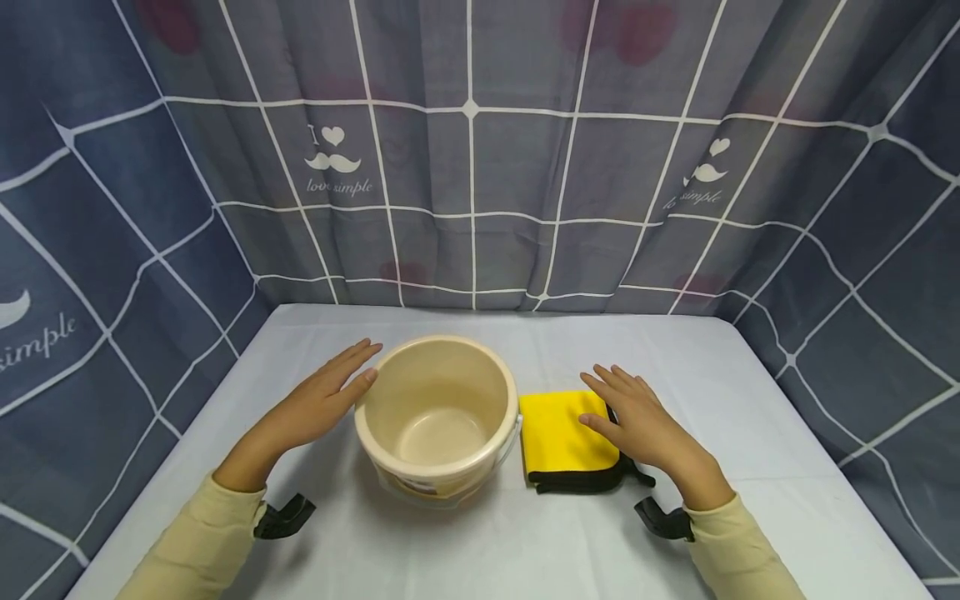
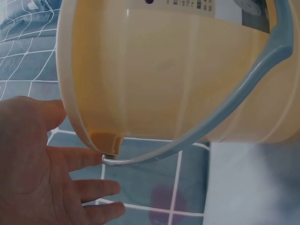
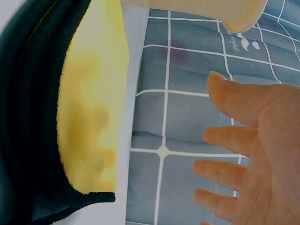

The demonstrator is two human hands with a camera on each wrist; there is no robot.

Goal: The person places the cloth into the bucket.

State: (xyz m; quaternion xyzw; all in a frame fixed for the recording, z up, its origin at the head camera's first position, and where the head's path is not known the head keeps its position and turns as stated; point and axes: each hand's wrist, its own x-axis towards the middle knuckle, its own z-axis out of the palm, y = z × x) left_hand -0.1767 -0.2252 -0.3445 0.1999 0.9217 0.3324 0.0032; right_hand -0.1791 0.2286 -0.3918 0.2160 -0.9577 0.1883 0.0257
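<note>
A cream plastic bucket (image 1: 438, 417) stands upright on the table, with nothing inside it. Its grey handle (image 2: 225, 105) hangs down along the side in the left wrist view. My left hand (image 1: 318, 404) is at the bucket's left rim, fingers straight, the thumb by the edge; whether it touches cannot be told for sure. Right of the bucket lies a folded yellow cloth (image 1: 558, 433) with black edging, its layers stacked in the right wrist view. Above the cloth's right side my right hand (image 1: 637, 421) hovers with fingers spread, holding nothing.
A white cloth covers the table (image 1: 480, 558). Grey-blue checked curtains (image 1: 420, 167) hang behind it and along both sides. Each wrist carries a black mount (image 1: 285, 517) that sticks out inward over the table.
</note>
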